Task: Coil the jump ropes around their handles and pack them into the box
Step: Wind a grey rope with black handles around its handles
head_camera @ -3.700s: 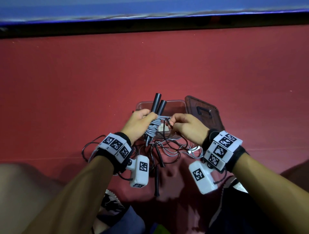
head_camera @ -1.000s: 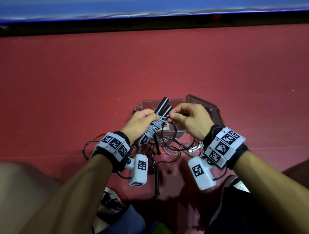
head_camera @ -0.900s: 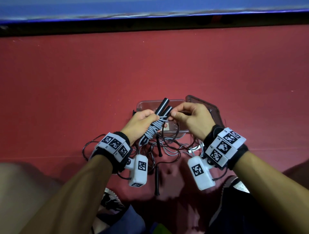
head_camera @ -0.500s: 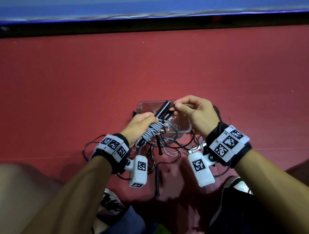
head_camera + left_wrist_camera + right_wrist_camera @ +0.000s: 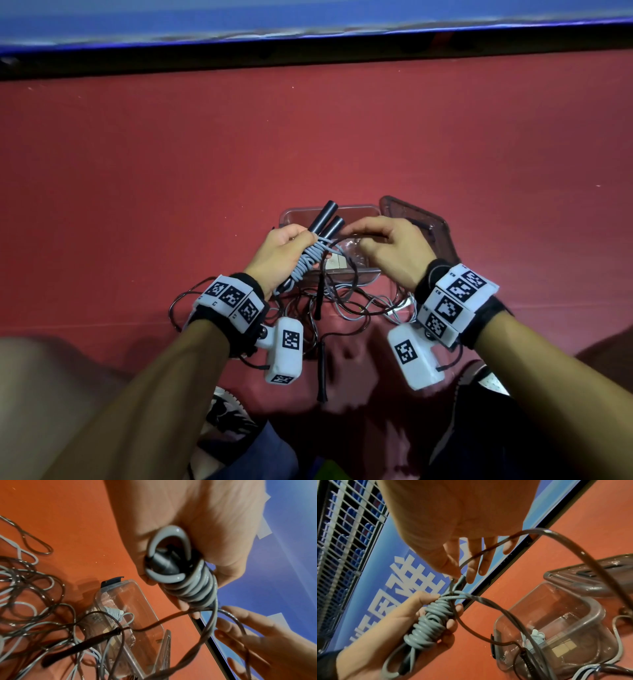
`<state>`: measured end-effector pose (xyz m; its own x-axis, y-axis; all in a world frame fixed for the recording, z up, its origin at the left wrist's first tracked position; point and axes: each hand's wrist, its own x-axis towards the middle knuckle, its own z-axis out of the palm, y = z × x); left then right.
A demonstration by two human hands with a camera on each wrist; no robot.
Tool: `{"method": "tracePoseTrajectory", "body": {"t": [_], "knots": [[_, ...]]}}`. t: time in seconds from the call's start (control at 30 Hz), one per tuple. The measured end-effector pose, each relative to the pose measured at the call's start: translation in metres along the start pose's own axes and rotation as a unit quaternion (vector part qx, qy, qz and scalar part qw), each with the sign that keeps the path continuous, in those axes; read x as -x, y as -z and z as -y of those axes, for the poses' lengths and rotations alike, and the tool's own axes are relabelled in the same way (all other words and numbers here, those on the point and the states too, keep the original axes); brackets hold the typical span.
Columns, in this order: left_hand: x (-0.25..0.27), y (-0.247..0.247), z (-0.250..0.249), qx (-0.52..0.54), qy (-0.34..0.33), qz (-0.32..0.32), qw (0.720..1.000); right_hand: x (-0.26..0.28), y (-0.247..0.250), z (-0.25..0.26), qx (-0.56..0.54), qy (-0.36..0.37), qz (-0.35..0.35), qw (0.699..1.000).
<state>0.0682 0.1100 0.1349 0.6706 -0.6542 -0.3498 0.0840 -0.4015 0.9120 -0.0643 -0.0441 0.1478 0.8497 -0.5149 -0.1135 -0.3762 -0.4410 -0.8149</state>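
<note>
My left hand grips two black handles held side by side, with grey rope coiled tightly round their lower part. My right hand is just right of the handle tops and pinches a dark rope between thumb and fingers. That rope arcs in a wide loop over the clear plastic box. The box stands open on the red floor behind my hands, and a small grey rope bundle lies inside it.
The box's tinted lid lies right of the box. A tangle of loose grey and dark ropes spreads on the floor between my wrists, with a thin black handle among them. A blue wall borders the red floor ahead.
My right hand swung out over the box with the dark rope and has come back beside the handle tops. The left hand has tilted the handles further to the right.
</note>
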Motion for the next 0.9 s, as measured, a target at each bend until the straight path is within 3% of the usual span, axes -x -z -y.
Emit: {"method": "tracePoseTrajectory", "body": {"t": [0.2,0.37,0.67,0.9], "knots": [[0.001,-0.003,0.0,0.007,0.0,0.002,1.0,0.002,-0.005,0.003,0.064,0.052,0.016,0.996],[-0.001,-0.003,0.002,-0.005,-0.002,0.01,1.0,-0.001,-0.003,0.0,0.085,0.051,0.013,0.995],[0.001,-0.001,0.008,-0.052,0.0,0.023,0.998,-0.013,0.009,-0.002,-0.093,0.005,-0.089,0.992],[0.002,0.0,0.007,-0.006,-0.012,0.017,1.0,-0.006,0.011,0.0,0.015,-0.022,-0.004,1.0]]}}
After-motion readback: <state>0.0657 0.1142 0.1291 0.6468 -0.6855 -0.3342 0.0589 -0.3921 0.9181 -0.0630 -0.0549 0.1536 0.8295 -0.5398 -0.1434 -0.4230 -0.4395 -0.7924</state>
